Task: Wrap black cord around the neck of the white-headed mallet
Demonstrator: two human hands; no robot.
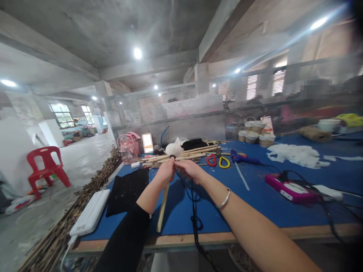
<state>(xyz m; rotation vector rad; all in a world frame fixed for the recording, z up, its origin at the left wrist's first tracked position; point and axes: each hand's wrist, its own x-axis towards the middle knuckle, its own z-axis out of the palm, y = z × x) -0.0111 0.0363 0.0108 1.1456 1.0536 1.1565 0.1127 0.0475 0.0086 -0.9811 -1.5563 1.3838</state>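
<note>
My left hand [166, 172] is closed round a wooden stick [162, 213], whose lower end slants down toward the table's front edge. A white cloth bundle [172, 149] tops the stick, with a black band at its neck. Close against that neck, my right hand [193, 170] has its fingers pinched together on a black cord [194, 211]. The cord hangs below the hands, loops on the blue table and runs over its front edge. Both sets of fingertips are partly hidden.
Behind the hands lie several wooden sticks [193, 152]. Red-handled [211, 160] and yellow-handled [224, 162] scissors, a blue glue gun [245, 158] and a magenta box [292, 190] with cables are to the right. A white power bank [90, 211] and black cloth [127, 190] lie left.
</note>
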